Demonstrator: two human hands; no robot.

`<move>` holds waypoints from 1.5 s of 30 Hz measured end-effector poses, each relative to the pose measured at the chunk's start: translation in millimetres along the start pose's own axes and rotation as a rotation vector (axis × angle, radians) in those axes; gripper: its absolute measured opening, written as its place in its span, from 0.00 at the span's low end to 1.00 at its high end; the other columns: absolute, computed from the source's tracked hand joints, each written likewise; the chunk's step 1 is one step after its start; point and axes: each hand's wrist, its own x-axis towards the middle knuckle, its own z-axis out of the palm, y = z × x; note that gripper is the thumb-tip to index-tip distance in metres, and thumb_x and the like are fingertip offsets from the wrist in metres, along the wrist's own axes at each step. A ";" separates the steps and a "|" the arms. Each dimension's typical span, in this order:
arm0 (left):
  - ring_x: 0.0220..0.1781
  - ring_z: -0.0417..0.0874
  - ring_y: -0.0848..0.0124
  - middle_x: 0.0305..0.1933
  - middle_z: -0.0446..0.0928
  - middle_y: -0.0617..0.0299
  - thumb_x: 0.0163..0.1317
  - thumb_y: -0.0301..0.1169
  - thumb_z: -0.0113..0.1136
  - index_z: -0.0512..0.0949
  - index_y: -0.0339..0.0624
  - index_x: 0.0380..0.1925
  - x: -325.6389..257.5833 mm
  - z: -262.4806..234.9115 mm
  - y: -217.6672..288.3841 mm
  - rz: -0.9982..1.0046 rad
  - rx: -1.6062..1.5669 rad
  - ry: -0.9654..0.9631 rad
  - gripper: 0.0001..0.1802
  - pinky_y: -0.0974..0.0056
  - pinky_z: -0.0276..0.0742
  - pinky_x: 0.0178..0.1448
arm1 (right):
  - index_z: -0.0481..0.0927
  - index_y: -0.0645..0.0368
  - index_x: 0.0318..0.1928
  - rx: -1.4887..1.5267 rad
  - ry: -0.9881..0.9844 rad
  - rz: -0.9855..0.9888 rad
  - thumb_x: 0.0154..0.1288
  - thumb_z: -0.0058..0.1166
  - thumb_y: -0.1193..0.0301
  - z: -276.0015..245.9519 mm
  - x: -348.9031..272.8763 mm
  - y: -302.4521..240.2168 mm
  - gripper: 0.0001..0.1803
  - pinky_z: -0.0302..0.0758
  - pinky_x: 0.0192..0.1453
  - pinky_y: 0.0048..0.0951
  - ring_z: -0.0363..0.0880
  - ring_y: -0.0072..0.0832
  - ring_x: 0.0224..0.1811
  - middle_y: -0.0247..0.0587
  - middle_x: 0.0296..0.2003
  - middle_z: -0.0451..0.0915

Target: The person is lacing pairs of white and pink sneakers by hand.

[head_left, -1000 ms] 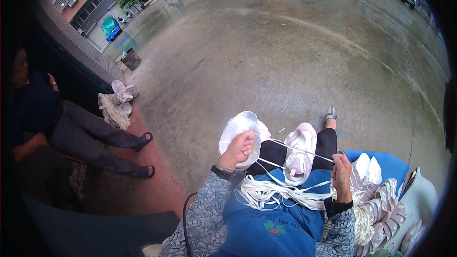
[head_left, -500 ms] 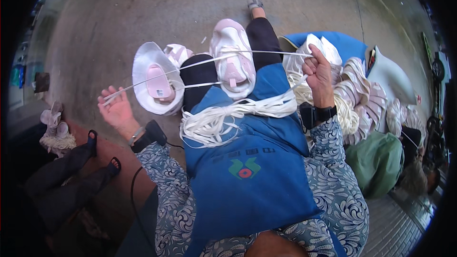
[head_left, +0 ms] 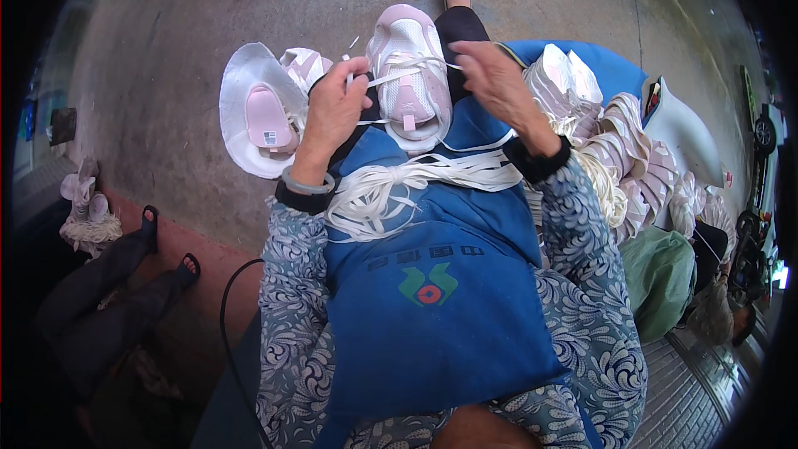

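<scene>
Both forearms, in patterned sleeves with dark cuffs, reach up from the lower edge and bend inward toward each other. The left hand [head_left: 334,112] is raised with the back toward the camera, fingers curled and thumb pinched against the fingertips (a pale bangle sits at its wrist). The right hand [head_left: 497,83] is level with it, near but apart, palm down, fingers loosely bent and spread.

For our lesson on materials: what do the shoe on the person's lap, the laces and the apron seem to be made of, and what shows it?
Shoe: pink and white, apparently mesh fabric with smooth synthetic trim; a fine grid shows on top.
Laces: flat white woven tape, probably cotton or polyester; they lie limp and matte.
Apron: blue woven cloth, matte, creased in soft folds.
</scene>
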 end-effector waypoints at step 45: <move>0.33 0.77 0.55 0.29 0.75 0.48 0.63 0.34 0.47 0.73 0.34 0.30 25.3 2.5 -12.0 0.104 0.825 -0.113 0.12 0.57 0.71 0.39 | 0.76 0.59 0.36 -0.438 -0.203 -0.316 0.53 0.48 0.79 -16.4 -34.3 10.7 0.09 0.75 0.36 0.33 0.76 0.37 0.36 0.41 0.30 0.72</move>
